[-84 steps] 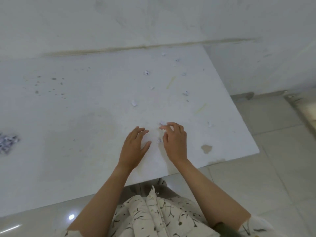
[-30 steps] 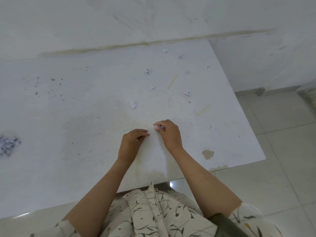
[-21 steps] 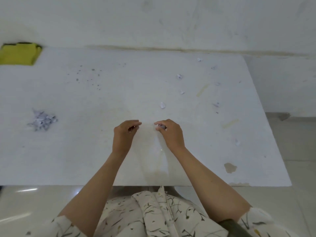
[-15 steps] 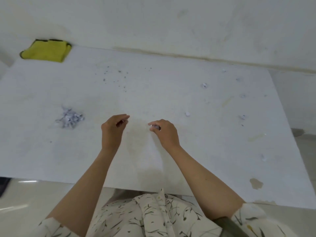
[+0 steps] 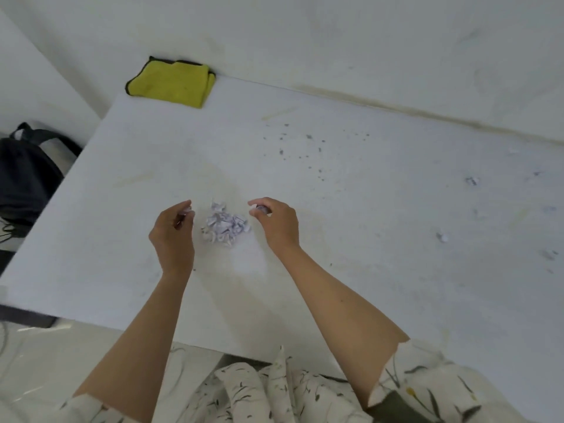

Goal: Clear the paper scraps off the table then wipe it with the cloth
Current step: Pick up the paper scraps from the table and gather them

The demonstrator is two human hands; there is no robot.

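Observation:
A small heap of crumpled paper scraps (image 5: 225, 225) lies on the white table (image 5: 351, 239). My left hand (image 5: 172, 236) hovers just left of the heap, its fingertips pinching a small scrap. My right hand (image 5: 276, 222) hovers just right of the heap and pinches another scrap between thumb and fingers. A few loose scraps (image 5: 441, 237) still lie far right on the table, one of them higher up (image 5: 472, 180). The folded yellow cloth (image 5: 171, 82) sits at the table's far left corner against the wall.
A black bag (image 5: 27, 175) stands on the floor left of the table. Dark specks (image 5: 305, 148) and faint yellowish smears mark the tabletop. The white wall runs along the table's far edge. Pale tiled floor lies below the near edge.
Both hands carried their pinched scraps leftward across the table and now flank the paper heap. The view swung left, bringing the yellow cloth and the black bag into sight.

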